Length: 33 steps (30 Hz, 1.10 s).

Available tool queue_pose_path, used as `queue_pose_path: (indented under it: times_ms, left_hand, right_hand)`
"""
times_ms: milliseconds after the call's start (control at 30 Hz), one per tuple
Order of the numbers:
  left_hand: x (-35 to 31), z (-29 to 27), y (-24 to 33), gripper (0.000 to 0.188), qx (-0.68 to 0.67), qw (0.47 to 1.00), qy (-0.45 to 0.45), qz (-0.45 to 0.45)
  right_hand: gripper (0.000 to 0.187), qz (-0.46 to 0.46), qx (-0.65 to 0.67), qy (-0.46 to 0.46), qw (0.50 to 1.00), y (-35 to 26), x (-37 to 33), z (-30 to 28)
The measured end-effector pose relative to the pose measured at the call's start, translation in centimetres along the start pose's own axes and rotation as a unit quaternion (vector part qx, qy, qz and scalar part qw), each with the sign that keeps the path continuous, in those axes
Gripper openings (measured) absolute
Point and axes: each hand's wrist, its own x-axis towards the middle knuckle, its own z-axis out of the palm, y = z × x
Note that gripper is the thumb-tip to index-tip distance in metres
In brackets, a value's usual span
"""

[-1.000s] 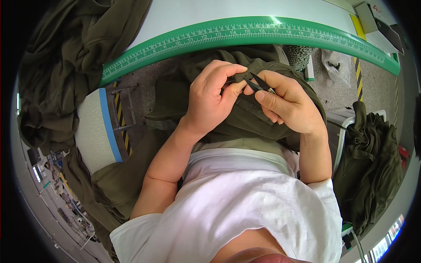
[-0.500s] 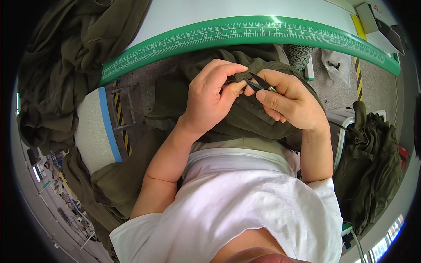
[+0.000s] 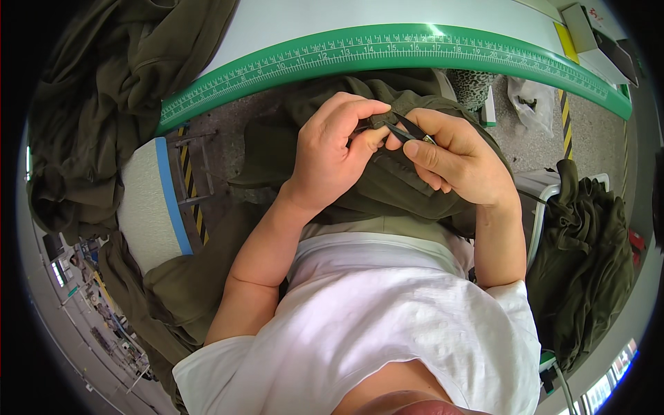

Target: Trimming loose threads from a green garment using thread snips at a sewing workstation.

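An olive-green garment (image 3: 408, 187) lies draped over my lap, below the table edge. My left hand (image 3: 332, 149) is closed, pinching a small bunched piece of its cloth between thumb and forefinger. In my right hand (image 3: 460, 152) are dark-bladed thread snips (image 3: 408, 130), with the thumb and fingers wrapped round them. The two blades stand apart, pointing left, and their tips are at the pinched cloth beside my left fingertips. Whether a thread lies between the blades is too small to tell.
A white table with a green ruler-marked edge (image 3: 346, 52) runs across ahead. More olive garments (image 3: 90, 124) hang over its left end, near a pale blue-edged board (image 3: 151, 204). At right, another olive garment (image 3: 581, 256) hangs on a white-framed chair (image 3: 546, 197). A plastic bag (image 3: 529, 104) lies on the floor.
The snips and the pinched cloth have shifted very slightly. Both hands keep their places and their grip.
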Motion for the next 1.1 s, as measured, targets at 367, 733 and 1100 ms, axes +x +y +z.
queue_pose_path:
  times_ms: [367,733,1100]
  left_hand:
    - [-0.1,0.2,-0.2,0.025,-0.04,0.999,0.014,-0.015]
    - [-0.2,0.2,-0.3,0.024,-0.055,0.998,0.018,-0.034]
    - [-0.3,0.7,-0.2,0.022,-0.112,0.992,0.039,-0.054]
  right_hand:
    - [0.014,0.0,-0.037,0.028,0.999,0.4,-0.1,0.7]
    - [0.011,-0.084,-0.138,0.074,0.984,0.8,0.1,1.3]
    - [0.013,-0.069,-0.112,0.106,0.986,1.6,0.2,2.0]
